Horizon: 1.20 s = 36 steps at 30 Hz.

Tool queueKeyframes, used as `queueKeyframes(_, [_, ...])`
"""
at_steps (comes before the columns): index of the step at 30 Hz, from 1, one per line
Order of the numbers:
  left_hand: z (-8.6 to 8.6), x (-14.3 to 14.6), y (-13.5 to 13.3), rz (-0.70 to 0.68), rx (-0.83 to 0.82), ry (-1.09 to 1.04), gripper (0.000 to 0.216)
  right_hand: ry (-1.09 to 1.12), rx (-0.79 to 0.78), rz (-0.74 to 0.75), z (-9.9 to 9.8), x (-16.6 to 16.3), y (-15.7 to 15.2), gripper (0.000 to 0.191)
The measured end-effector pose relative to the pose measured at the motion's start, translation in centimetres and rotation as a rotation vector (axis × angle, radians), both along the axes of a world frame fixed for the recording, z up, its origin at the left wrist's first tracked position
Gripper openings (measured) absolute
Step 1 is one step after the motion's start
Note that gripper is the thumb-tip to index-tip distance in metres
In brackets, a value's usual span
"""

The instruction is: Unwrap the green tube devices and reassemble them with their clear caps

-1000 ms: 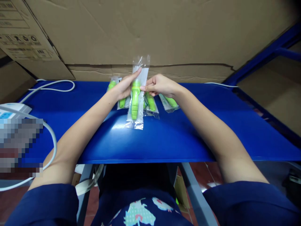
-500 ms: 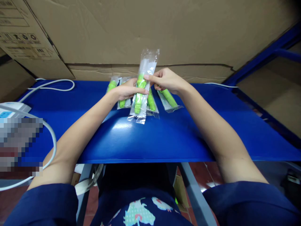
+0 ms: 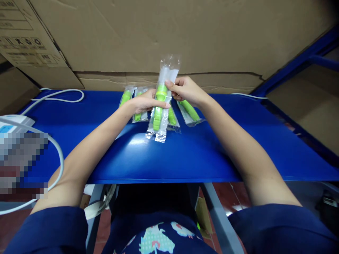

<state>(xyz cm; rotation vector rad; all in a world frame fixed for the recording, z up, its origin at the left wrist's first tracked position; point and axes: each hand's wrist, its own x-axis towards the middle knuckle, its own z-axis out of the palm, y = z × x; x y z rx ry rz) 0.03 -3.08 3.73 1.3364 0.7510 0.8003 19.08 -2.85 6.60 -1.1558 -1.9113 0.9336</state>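
Between my hands, above the blue table (image 3: 169, 158), is a clear plastic packet (image 3: 159, 118) with a bright green, ridged tube-like item in it, clear at its upper end. My left hand (image 3: 145, 102) grips it from the left, thumb across the front and fingers behind. On the upper right edge, my right hand (image 3: 185, 90) pinches the packet between thumb and curled fingers. Similar green packets lie around it: one at the far left (image 3: 125, 98), another partly behind my left hand (image 3: 138, 116), one behind the held packet (image 3: 172, 116), and one below my right hand (image 3: 190, 112).
Large cardboard (image 3: 169, 35) stands along the table's back edge. A white power strip (image 3: 16, 123) with a looping white cable (image 3: 59, 155) is at the left. A blue metal frame (image 3: 299, 60) rises at the right. Another thin white cable (image 3: 249, 95) lies at the back right.
The held packet has shifted slightly right and toward me, and the green item inside shows a little turned. My right thumb sits a little higher along its edge. The packets on the table look nearly unchanged.
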Motion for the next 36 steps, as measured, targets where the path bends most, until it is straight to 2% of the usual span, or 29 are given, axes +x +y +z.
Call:
queueKeyframes(3, [0.2,0.2,-0.2,-0.045,-0.025,-0.013,0.037,0.024,-0.026,0.017,0.1,0.1,0.0,0.069])
queueKeyframes(8, [0.5,0.6,-0.2,0.017,0.011,-0.084,0.021,0.017,-0.036,0.034,0.3,0.1,-0.1,0.067])
queueKeyframes(12, [0.4,0.8,-0.2,0.035,0.029,-0.031,0.014,-0.028,-0.016,0.003,0.3,0.1,0.0,0.069])
queueKeyframes(20, [-0.2,1.2,-0.5,0.065,0.026,0.016,0.028,0.026,0.193,-0.184,-0.6,1.2,2.0,0.074])
queueKeyframes(24, [0.0,1.2,-0.7,0.018,0.057,0.031,0.031,0.007,0.215,-0.149,-1.0,1.7,2.8,0.072])
queueKeyframes(31, [0.4,0.5,0.9,0.246,0.177,-0.117,0.025,0.052,0.115,-0.089,-1.0,1.5,2.1,0.053])
queueKeyframes(36, [0.0,-0.2,1.6,0.254,0.266,-0.084,0.024,0.163,0.058,-0.011,-0.9,1.5,1.8,0.039])
